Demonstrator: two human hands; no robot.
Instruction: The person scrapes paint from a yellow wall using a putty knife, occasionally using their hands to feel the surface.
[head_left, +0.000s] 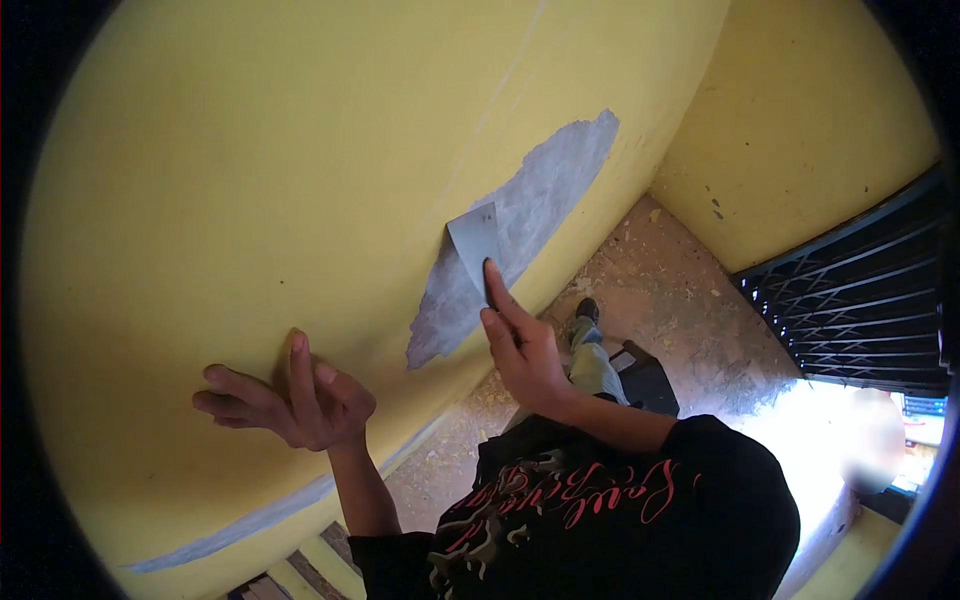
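At frame centre, right hand (522, 345) grips flat grey metal scraper (476, 240) pressed against yellow painted wall (250, 180); left hand (295, 400), fingers loosely curled, braces lower left.

matt metal scraper (476, 240), rough wall (250, 170)

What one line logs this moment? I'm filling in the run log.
right hand: holds scraper against grey patch | left hand: fingers on yellow wall
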